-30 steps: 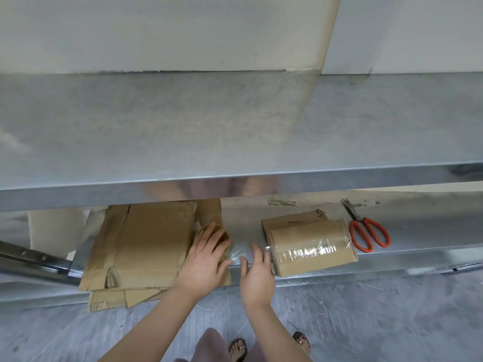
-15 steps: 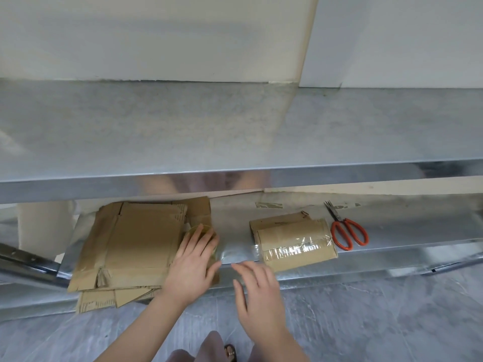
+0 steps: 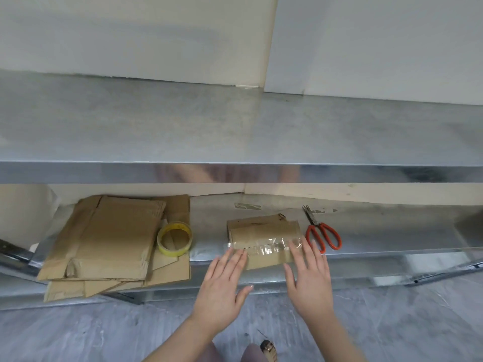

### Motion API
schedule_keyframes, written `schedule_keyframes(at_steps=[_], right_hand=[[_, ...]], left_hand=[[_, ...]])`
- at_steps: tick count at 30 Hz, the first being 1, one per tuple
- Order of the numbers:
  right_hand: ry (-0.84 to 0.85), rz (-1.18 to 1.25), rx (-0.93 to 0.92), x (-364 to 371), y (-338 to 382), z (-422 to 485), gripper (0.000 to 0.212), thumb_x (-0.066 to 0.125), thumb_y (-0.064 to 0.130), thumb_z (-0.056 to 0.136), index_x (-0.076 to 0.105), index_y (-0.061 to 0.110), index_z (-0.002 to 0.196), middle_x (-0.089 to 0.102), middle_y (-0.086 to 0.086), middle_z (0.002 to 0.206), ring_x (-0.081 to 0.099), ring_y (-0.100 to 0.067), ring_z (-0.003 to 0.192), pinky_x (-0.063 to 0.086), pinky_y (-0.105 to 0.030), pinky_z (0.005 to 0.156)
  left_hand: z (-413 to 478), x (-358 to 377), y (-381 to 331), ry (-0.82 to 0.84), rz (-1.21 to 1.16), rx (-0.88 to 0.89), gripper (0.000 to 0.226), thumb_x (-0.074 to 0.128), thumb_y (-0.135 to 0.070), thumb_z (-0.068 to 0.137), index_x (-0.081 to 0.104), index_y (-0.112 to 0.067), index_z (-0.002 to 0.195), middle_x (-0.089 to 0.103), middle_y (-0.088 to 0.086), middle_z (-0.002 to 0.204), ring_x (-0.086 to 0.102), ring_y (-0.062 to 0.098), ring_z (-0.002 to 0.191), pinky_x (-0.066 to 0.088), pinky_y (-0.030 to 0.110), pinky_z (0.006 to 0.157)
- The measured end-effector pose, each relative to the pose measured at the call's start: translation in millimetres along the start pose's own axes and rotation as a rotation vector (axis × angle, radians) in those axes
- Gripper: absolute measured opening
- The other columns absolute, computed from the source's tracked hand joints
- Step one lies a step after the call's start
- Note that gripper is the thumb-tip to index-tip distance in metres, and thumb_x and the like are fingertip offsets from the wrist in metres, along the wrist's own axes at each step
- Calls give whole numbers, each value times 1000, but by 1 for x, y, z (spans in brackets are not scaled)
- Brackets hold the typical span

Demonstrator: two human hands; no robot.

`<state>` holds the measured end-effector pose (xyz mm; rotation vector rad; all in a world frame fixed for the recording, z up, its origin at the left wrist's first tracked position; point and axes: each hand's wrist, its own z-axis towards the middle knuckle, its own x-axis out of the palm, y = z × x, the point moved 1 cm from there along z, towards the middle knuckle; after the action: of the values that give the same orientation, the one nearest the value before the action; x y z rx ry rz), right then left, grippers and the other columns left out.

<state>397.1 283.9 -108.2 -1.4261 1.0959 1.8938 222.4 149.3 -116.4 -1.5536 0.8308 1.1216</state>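
Observation:
A small cardboard box (image 3: pixel 264 231) sealed with clear tape lies on the lower metal shelf (image 3: pixel 379 239). My left hand (image 3: pixel 222 291) is flat with straight fingers, its fingertips at the box's left front corner. My right hand (image 3: pixel 309 280) is also flat, fingers straight, reaching the box's right front edge. A yellow roll of tape (image 3: pixel 174 239) lies free on a stack of flattened cardboard (image 3: pixel 109 236) to the left. Neither hand holds anything.
Red-handled scissors (image 3: pixel 322 231) lie just right of the box. The wide upper metal shelf (image 3: pixel 235 131) juts out above the lower one. Pale walls stand behind. A grey floor and a sandalled foot (image 3: pixel 269 348) show below.
My left hand has let go of the tape roll on the cardboard stack and moved right to the box. My right hand has moved right to the box's other side.

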Motion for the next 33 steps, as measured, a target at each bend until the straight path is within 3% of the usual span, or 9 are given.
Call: schedule_keyframes(at_steps=[2,4,8,11,15,20,26,30,33], right_hand=[[101,26,38,3,-17,9,53,40,43,101,26,36,151,21,1,161,13,-21,149,18,-43,121],[177,77,36,7,-27,17,56,39,46,100,21,38,152,17,2,162,14,-20,149,22,-40,120],[270,334,49,11,-31,29,56,43,42,100,22,37,152,19,6,160,27,-14,144,35,-32,109],[277,486,72,12,-29,39,55,50,38,99,31,32,149,29,4,156,36,-13,138,31,-23,107],[298,587,121,12,-32,49,56,60,30,95,38,30,146,36,2,151,37,-15,138,33,-28,110],[365,658,131,12,-41,63,60,63,24,94,36,30,147,37,3,151,33,-13,140,28,-23,111],[186,830,354,11,-43,62,91,81,21,79,25,18,151,35,0,152,33,-18,141,33,-37,114],[105,848,575,20,-33,41,72,79,31,80,36,12,134,43,-11,132,51,-24,114,42,-32,90],[126,841,579,22,-24,29,56,67,31,89,39,12,134,46,-9,131,50,-9,96,38,-25,84]], left_hand=[[4,6,2,-27,-28,-86,68,2,-66,92,-15,-32,149,-13,-19,158,-22,4,143,-15,31,117],[7,10,1,-44,-70,-168,68,1,-65,91,-16,-34,149,-16,-21,155,-24,1,142,-17,28,116],[20,9,-11,-71,-285,-285,66,29,-52,99,-2,-30,153,-9,-21,156,-2,1,146,-6,27,116],[35,6,-22,-88,-513,-393,71,44,-40,99,1,-26,154,0,-14,160,6,7,147,9,32,117],[50,5,-27,-74,-795,-486,77,51,-25,99,-4,-27,154,4,-9,161,8,11,147,12,29,118],[53,9,-22,-93,-1028,-548,83,63,-38,90,9,-37,153,16,-18,156,17,6,144,20,32,117],[76,-12,11,2,-668,-537,97,81,-52,67,28,-25,144,35,0,143,38,17,132,34,37,111],[89,-29,28,186,-658,-357,102,86,-38,65,17,-38,141,20,-7,153,28,17,140,29,38,116],[95,-28,28,270,-504,-244,106,86,-35,65,17,-37,145,8,-8,157,25,17,141,25,26,113]])
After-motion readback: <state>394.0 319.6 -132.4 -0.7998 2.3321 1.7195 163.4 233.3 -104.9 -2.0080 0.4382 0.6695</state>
